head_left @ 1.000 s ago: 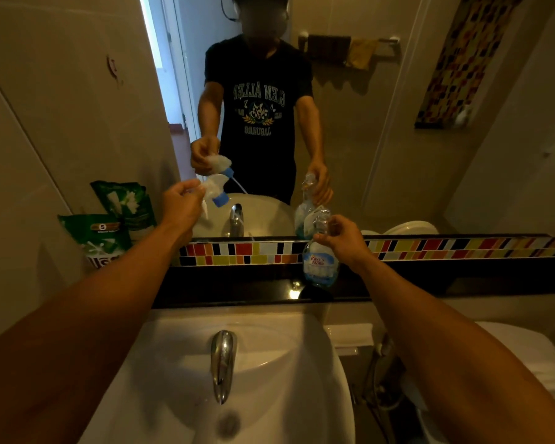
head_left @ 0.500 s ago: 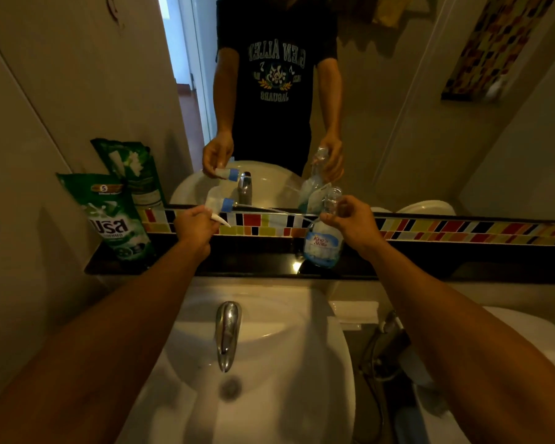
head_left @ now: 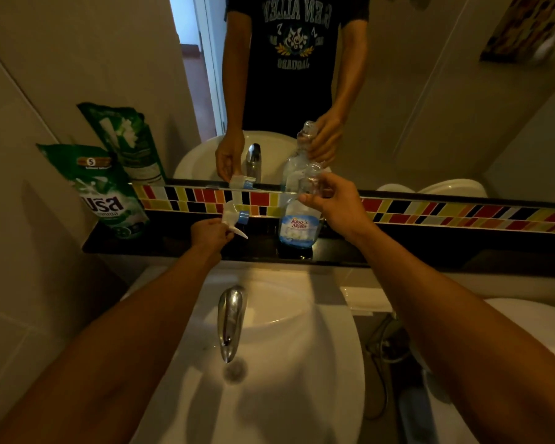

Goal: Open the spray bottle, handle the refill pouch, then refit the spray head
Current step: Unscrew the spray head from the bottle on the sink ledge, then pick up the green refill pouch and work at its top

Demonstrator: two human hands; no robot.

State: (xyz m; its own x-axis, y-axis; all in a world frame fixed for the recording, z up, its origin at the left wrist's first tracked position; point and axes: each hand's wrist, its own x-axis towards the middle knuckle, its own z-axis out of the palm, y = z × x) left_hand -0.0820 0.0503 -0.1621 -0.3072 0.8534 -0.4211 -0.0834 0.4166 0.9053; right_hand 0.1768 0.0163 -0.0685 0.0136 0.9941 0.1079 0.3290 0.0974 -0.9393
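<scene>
A narrow dark ledge (head_left: 180, 245) runs under the mirror. A green refill pouch (head_left: 104, 190) blocks its left end, a spray bottle (head_left: 298, 225) stands mid-ledge, and bare shelf lies between them.

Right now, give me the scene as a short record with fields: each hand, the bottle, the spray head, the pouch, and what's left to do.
left hand: holds the spray head low over the black ledge
right hand: grips the neck of the spray bottle
spray bottle: upright on the black ledge, neck open, a little blue liquid at the bottom
spray head: off the bottle, white with a blue collar
refill pouch: green, standing at the ledge's left end against the wall, untouched
sink: below the ledge, tap in the middle
left to do: pouch, then refit the head
</scene>
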